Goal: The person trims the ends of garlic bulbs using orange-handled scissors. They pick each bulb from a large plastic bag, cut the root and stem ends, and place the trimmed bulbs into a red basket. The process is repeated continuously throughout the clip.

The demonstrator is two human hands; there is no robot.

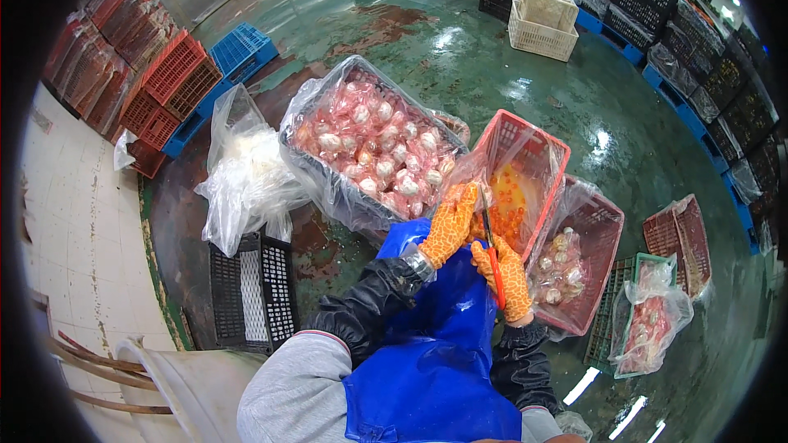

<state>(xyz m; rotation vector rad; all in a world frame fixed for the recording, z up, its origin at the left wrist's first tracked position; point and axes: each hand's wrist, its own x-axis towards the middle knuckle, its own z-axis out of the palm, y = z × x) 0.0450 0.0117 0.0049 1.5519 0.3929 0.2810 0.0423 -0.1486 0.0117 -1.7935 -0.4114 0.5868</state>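
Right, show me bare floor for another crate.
It's crowded around the left hand and right hand, where the red crate and dark crate sit close together. Floor looks open between that red crate and the blue pallets at right, also between the blue crates at left and stacked white crates.

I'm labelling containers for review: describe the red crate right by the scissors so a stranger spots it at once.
Find the blue apron at the bottom centre. Just above it in the picture, to the right, is the red crate, between a plastic-lined dark crate of pale balls and a pinkish crate. Of these three, only it shows loose, bright orange balls with yellow liquid.
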